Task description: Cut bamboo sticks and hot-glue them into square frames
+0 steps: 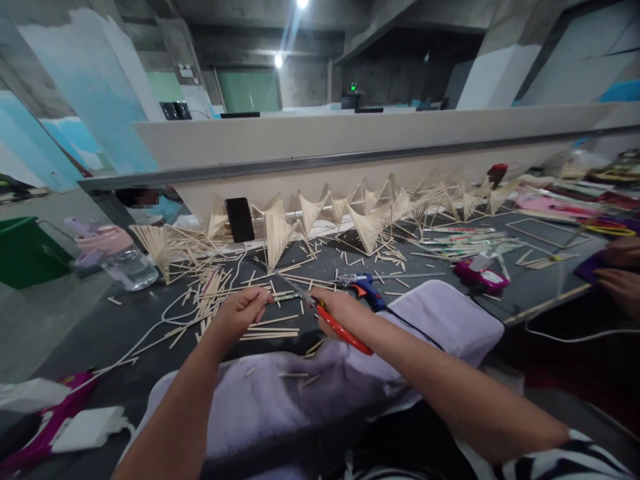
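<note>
Right hand (333, 310)'s got its fingers wrapped round red-handled scissors (345, 330), blades angled over the surface (105, 333). Left hand (245, 310)'s fingers are pressed together above loose sticks (273, 335), can't tell on what tho.

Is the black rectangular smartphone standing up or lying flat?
Standing up: the black rectangular smartphone has a short edge down and its dark face toward the camera. What props it is hidden.
</note>
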Demonstrator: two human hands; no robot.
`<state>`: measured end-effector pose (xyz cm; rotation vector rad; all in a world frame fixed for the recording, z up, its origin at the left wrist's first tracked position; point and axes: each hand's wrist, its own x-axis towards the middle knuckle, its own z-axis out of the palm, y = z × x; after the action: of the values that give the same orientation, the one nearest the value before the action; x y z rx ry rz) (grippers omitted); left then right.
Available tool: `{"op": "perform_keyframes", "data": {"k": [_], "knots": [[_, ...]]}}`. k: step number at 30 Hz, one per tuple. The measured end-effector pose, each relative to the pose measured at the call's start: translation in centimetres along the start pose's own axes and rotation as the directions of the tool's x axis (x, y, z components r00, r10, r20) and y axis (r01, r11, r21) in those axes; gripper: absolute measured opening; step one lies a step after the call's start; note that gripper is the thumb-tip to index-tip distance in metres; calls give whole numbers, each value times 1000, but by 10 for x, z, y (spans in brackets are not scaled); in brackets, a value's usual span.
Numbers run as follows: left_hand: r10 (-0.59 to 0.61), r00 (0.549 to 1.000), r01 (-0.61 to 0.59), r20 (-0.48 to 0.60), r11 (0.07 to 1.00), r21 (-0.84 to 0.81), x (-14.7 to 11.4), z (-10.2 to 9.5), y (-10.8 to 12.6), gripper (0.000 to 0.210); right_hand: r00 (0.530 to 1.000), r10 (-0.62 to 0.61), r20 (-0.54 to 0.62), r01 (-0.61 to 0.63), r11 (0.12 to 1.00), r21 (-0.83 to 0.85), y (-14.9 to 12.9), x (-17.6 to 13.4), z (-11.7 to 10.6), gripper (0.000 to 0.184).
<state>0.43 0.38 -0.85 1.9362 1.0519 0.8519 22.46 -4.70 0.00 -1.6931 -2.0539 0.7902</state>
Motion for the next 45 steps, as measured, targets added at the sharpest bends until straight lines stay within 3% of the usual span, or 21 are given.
{"op": "perform_keyframes", "data": {"k": [4, 9, 15, 21, 25, 28, 30, 32, 34, 35, 37, 39, 42, 45], "knots": [[117, 973, -178, 200, 930, 323, 3, -3, -13, 22, 995, 30, -99, -71, 895, -440, 30, -11, -4, 29], [-13, 903, -236, 429, 820, 521, -2, 2, -25, 40, 998, 60, -15, -58, 816, -576, 46, -20, 0, 29], [-155, 900, -172, 408, 733, 658, -3, 7, -22, 34, 1000, -14, 13, 19, 827, -561, 46, -15, -1, 28], [-254, 899, -160, 357, 567, 808, 7, 18, -19, 24, 993, -108, 46, 116, 848, -517, 50, 1, 2, 25], [-320, 864, -155, 388, 564, 811, 13, 17, -5, 22, 986, -151, 67, 164, 856, -491, 55, 9, 2, 25], [-302, 851, -107, 431, 702, 704, 17, 0, 16, 21, 976, -192, 101, 217, 867, -448, 58, 11, 4, 27], [-220, 884, -69, 413, 811, 580, 21, -16, 31, 21, 969, -219, 116, 248, 871, -425, 58, 11, 7, 28], [-140, 936, -14, 323, 902, 432, 27, -27, 44, 17, 962, -243, 124, 272, 873, -404, 55, 10, 11, 29], [-49, 991, 28, 123, 986, 163, 34, -31, 52, 13, 957, -261, 130, 291, 875, -386, 50, 8, 14, 31], [-19, 1000, 19, 19, 1000, -15, 39, -29, 54, 11, 955, -267, 133, 297, 876, -380, 48, 7, 15, 31], [-5, 993, -37, -121, 938, -346, 46, -21, 53, 12, 954, -269, 134, 300, 877, -374, 42, 4, 17, 30], [-20, 990, -59, -140, 842, -536, 50, -10, 43, 15, 957, -260, 129, 290, 882, -373, 36, 1, 20, 29], [-62, 994, -1, -86, 803, -596, 48, 9, 16, 15, 964, -239, 119, 266, 890, -370, 28, 0, 24, 30], [-179, 983, 177, 46, 835, -521, 42, 23, -16, 16, 943, -304, 138, 334, 866, -373, 19, 3, 30, 28]]}}
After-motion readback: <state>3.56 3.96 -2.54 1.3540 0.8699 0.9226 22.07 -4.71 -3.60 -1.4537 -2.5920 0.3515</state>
